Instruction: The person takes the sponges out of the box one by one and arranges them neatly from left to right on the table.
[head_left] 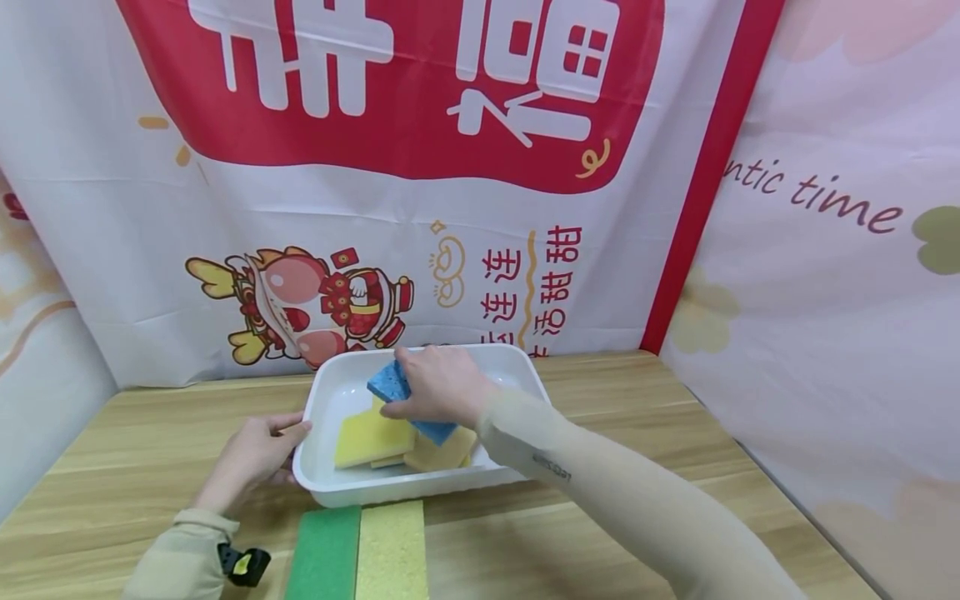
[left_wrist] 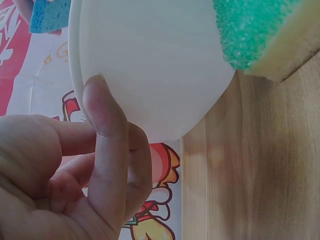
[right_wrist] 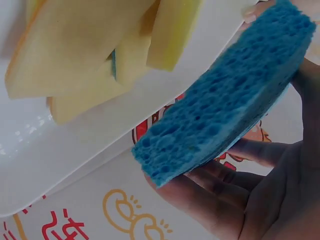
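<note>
Bare desk (head_left: 637, 396) leaves passage right of the white tub (head_left: 450, 485), past the right sleeve (head_left: 600, 487) slanting over its near right corner. The banner (head_left: 420, 200) bars the way close behind the tub. The left hand (head_left: 258, 450) blocks its left rim, a green sponge (head_left: 322, 554) and yellow sponge (head_left: 392, 550) its front, the right hand (head_left: 442, 387) and blue sponge (head_left: 386, 383) its middle.

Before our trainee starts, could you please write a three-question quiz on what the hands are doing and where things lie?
1. What is the right hand holding?
A) a cloth
B) a blue sponge
C) a brush

2. True or false: the left hand is touching the white tray.

3. Where does the green sponge lie?

Key:
1. B.
2. True; it is at the tray's edge.
3. On the table, on the person's side of the tray, beside a yellow piece.
</note>
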